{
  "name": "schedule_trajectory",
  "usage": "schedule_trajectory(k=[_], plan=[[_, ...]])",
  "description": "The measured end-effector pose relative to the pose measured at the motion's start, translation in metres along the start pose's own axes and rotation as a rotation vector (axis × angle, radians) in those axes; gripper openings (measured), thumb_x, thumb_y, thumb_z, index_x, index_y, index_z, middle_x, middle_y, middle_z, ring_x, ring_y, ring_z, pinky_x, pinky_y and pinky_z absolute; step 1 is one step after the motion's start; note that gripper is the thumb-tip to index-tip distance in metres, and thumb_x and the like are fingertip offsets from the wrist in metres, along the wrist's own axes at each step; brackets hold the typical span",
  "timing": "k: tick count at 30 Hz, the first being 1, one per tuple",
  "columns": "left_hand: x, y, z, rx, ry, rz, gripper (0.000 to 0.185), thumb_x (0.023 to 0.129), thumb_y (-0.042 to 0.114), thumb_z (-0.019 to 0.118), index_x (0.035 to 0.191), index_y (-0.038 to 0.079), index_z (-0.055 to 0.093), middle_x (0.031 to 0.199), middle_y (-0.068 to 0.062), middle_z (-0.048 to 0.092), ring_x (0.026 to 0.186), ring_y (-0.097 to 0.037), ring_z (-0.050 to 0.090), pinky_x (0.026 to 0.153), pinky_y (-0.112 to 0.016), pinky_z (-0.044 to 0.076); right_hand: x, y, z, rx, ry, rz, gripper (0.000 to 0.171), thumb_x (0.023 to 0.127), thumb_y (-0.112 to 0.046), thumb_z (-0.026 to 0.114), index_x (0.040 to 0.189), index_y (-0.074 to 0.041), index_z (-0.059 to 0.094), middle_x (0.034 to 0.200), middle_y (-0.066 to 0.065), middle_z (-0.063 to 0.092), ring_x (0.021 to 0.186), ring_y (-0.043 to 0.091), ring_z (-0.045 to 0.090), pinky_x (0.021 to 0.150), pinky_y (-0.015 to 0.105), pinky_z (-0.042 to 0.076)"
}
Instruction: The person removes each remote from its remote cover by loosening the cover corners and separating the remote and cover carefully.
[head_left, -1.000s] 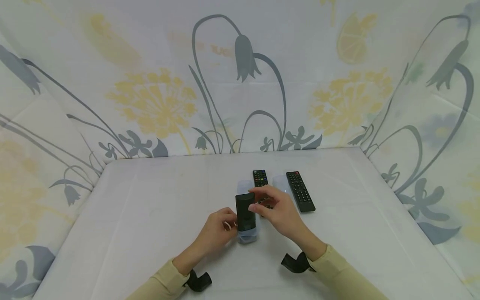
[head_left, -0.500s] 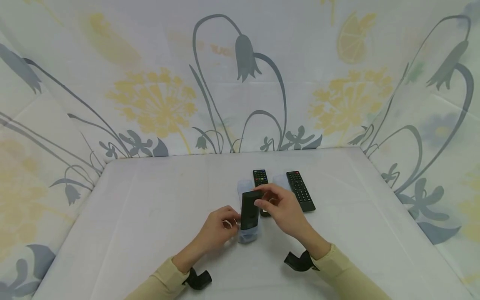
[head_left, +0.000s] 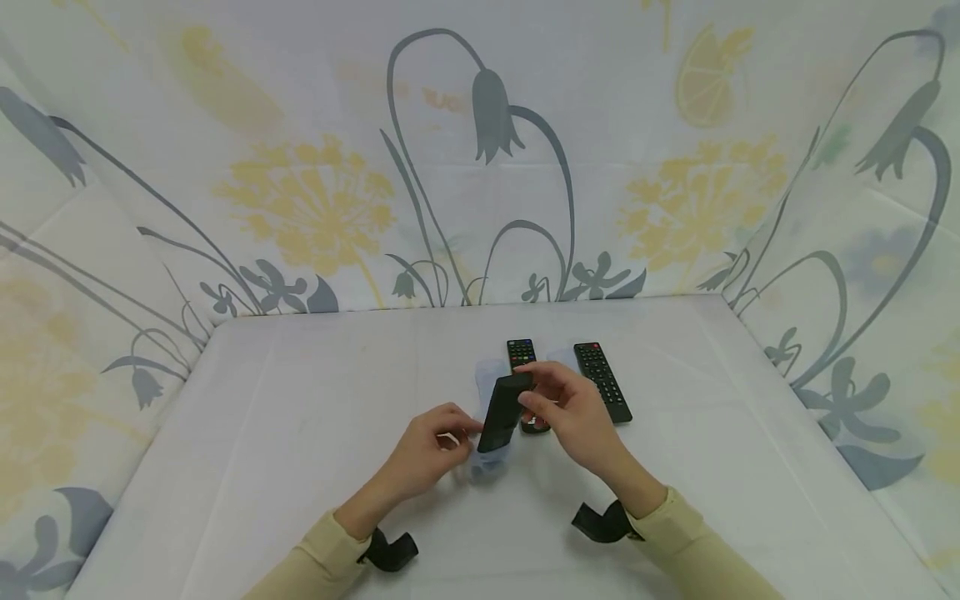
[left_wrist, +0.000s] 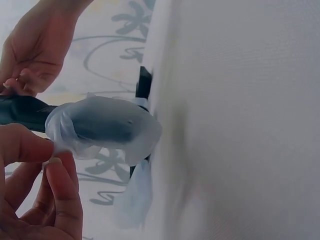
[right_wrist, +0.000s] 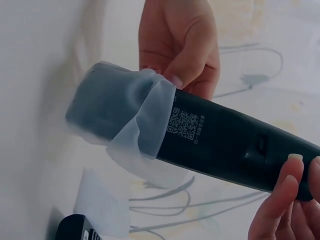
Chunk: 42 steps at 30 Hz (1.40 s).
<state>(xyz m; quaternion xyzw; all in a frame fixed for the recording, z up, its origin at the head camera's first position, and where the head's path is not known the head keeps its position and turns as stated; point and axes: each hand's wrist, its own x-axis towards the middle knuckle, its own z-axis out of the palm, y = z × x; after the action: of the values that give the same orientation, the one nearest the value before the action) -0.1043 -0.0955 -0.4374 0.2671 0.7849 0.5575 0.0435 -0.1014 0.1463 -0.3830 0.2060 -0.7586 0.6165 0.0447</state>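
A black remote control (head_left: 504, 414) stands tilted above the table, its lower end inside a translucent soft sleeve (head_left: 487, 467). My right hand (head_left: 573, 417) pinches the remote's upper end between thumb and fingers. At the sleeve's opening, my left hand (head_left: 427, 450) pinches the edge, as the left wrist view shows on the bunched sleeve (left_wrist: 105, 122). The right wrist view has the remote's back (right_wrist: 215, 140) with a printed code just outside the sleeve. The remote's front is hidden there.
Two more black remotes lie beyond my hands, one at the right (head_left: 603, 383) and one partly behind my right hand (head_left: 519, 353). Translucent sleeves (head_left: 489, 379) lie beside them. The white-covered table (head_left: 300, 417) ends at patterned cloth walls (head_left: 322, 208).
The remote's upper end has moved up and to the right with my right hand, so it leans further right. My left hand and the sleeve have risen slightly in the last half second.
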Motion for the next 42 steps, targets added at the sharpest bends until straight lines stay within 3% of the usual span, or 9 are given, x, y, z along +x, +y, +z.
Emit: schedule_trajectory(k=[3, 11, 17, 21, 27, 31, 35, 42], plan=[[0.001, 0.001, -0.006, -0.027, 0.009, 0.005, 0.03, 0.085, -0.01, 0.063, 0.108, 0.005, 0.075, 0.098, -0.009, 0.065, 0.085, -0.014, 0.06, 0.071, -0.026, 0.055, 0.0, 0.001, -0.002, 0.018, -0.007, 0.007, 0.033, 0.094, 0.001, 0.065, 0.127, 0.001, 0.06, 0.085, 0.012, 0.065, 0.07, 0.023, 0.067, 0.062, 0.03, 0.056], [0.004, 0.008, -0.024, -0.049, 0.068, -0.039, 0.029, 0.087, -0.008, 0.064, 0.109, 0.007, 0.076, 0.099, -0.015, 0.064, 0.087, -0.017, 0.06, 0.073, -0.025, 0.055, 0.0, 0.004, -0.006, 0.2, -0.06, 0.031, 0.041, 0.094, 0.002, 0.065, 0.133, 0.005, 0.055, 0.124, 0.026, 0.062, 0.099, 0.022, 0.07, 0.08, 0.035, 0.058], [0.004, 0.011, -0.029, -0.064, 0.095, -0.001, 0.03, 0.086, -0.01, 0.064, 0.109, 0.005, 0.075, 0.102, -0.018, 0.064, 0.086, -0.016, 0.061, 0.07, -0.024, 0.055, -0.001, 0.006, -0.007, 0.214, -0.058, 0.043, 0.04, 0.094, 0.001, 0.064, 0.133, 0.007, 0.054, 0.126, 0.031, 0.058, 0.103, 0.018, 0.068, 0.084, 0.039, 0.056], [0.004, 0.011, -0.033, -0.06, 0.146, 0.05, 0.029, 0.087, -0.012, 0.064, 0.111, 0.002, 0.074, 0.1, -0.015, 0.064, 0.086, -0.014, 0.06, 0.068, -0.023, 0.053, -0.001, 0.007, -0.008, 0.2, -0.047, 0.071, 0.039, 0.095, -0.002, 0.064, 0.133, 0.007, 0.055, 0.127, 0.025, 0.061, 0.103, 0.017, 0.067, 0.085, 0.042, 0.055], [0.004, 0.016, -0.036, -0.038, 0.24, 0.077, 0.029, 0.086, -0.015, 0.063, 0.111, -0.004, 0.072, 0.099, -0.017, 0.063, 0.088, -0.018, 0.059, 0.068, -0.02, 0.052, -0.002, 0.009, -0.009, 0.19, -0.044, 0.118, 0.04, 0.097, -0.008, 0.064, 0.133, 0.007, 0.055, 0.128, 0.023, 0.062, 0.097, 0.025, 0.07, 0.086, 0.036, 0.056], [0.003, 0.031, -0.037, -0.038, 0.305, 0.13, 0.028, 0.084, -0.019, 0.063, 0.109, -0.01, 0.07, 0.098, -0.021, 0.062, 0.087, -0.023, 0.06, 0.068, -0.02, 0.051, -0.003, 0.01, -0.009, 0.139, -0.032, 0.164, 0.041, 0.099, -0.013, 0.062, 0.134, 0.006, 0.056, 0.126, 0.021, 0.063, 0.091, 0.023, 0.072, 0.085, 0.033, 0.056], [0.001, 0.048, -0.037, -0.023, 0.336, 0.174, 0.025, 0.083, -0.019, 0.065, 0.106, -0.013, 0.069, 0.097, -0.023, 0.062, 0.084, -0.019, 0.059, 0.067, -0.02, 0.05, -0.003, 0.012, -0.009, 0.113, -0.024, 0.216, 0.042, 0.099, -0.013, 0.061, 0.136, 0.006, 0.053, 0.118, 0.021, 0.066, 0.09, 0.02, 0.072, 0.082, 0.031, 0.056], [0.001, 0.049, -0.035, 0.052, 0.35, 0.235, 0.025, 0.08, -0.02, 0.069, 0.103, -0.012, 0.07, 0.093, -0.02, 0.064, 0.081, -0.02, 0.062, 0.066, -0.022, 0.053, -0.003, 0.015, -0.008, 0.148, -0.038, 0.297, 0.042, 0.098, -0.008, 0.059, 0.137, 0.006, 0.052, 0.119, 0.024, 0.064, 0.088, 0.022, 0.072, 0.074, 0.031, 0.057]])
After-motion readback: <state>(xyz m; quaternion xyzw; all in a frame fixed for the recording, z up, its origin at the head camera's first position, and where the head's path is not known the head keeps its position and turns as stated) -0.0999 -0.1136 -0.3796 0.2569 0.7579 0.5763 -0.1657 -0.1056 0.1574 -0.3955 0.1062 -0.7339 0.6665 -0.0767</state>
